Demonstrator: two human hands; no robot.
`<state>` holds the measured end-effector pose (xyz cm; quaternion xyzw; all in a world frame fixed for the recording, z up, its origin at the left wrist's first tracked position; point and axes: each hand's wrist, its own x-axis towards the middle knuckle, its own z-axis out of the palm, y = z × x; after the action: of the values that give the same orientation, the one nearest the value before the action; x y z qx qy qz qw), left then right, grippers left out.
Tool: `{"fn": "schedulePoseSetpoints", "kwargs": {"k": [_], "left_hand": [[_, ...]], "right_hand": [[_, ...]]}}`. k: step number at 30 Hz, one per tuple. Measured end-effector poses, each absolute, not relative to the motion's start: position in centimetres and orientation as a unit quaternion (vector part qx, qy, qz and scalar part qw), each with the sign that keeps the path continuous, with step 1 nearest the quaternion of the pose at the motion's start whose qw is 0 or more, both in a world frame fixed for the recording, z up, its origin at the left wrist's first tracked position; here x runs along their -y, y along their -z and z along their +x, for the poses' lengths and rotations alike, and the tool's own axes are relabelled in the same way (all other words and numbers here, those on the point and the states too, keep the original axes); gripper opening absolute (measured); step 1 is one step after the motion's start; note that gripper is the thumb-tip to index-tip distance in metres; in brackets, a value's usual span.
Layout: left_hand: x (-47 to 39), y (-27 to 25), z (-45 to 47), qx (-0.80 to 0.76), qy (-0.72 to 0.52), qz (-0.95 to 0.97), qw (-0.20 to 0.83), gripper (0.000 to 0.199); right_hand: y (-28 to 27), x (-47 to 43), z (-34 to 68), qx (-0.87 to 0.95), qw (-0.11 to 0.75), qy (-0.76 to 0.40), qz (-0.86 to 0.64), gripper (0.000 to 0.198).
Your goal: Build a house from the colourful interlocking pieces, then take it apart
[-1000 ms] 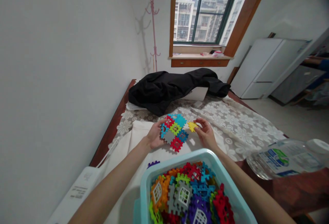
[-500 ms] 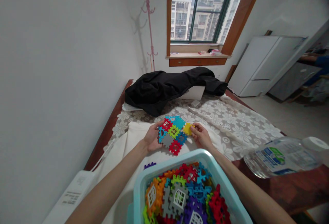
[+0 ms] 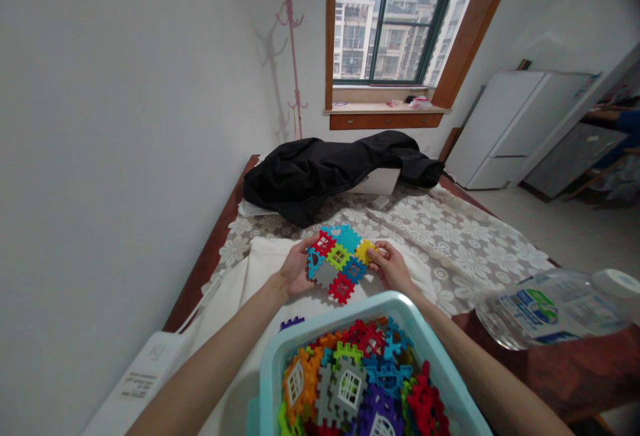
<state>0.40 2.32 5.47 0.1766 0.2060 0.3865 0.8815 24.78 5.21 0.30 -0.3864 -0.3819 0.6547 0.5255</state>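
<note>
My left hand (image 3: 299, 269) grips the left side of a flat panel of interlocking plastic building tiles (image 3: 339, 257), in red, blue, light blue, lime and grey. At the panel's right corner, my right hand (image 3: 393, 264) pinches a yellow tile (image 3: 365, 250), which sits against the light blue and blue tiles. Whether its teeth are fully locked in, I cannot tell. Below the panel stands a light-blue plastic bin (image 3: 270, 363) holding many loose tiles in mixed colours. A purple tile (image 3: 292, 323) lies on the white cloth beside the bin's far edge.
A clear water bottle (image 3: 555, 306) stands at the right on a dark red wooden surface (image 3: 565, 373). Black fabric (image 3: 320, 169) lies over the far part of the floral cloth (image 3: 450, 236), partly covering a white box-like object (image 3: 377, 181). A white device (image 3: 145, 376) is at lower left.
My right hand has moved the yellow tile slightly left, closing the gap to the panel. My left hand keeps its hold almost unmoved.
</note>
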Motion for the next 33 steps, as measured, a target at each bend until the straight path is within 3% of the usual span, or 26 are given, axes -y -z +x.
{"fn": "schedulePoseSetpoints", "kwargs": {"k": [17,33], "left_hand": [[-2.3,-4.3,0.3,-0.312,-0.397,0.157,0.848,0.036],[-2.3,-4.2,0.8,-0.334,-0.381,0.177,0.844,0.036]], "right_hand": [[0.5,-5.1,24.8,0.409,0.524,-0.641,-0.384,0.054],[1.0,-5.3,24.8,0.417,0.521,-0.636,-0.389,0.055]]}}
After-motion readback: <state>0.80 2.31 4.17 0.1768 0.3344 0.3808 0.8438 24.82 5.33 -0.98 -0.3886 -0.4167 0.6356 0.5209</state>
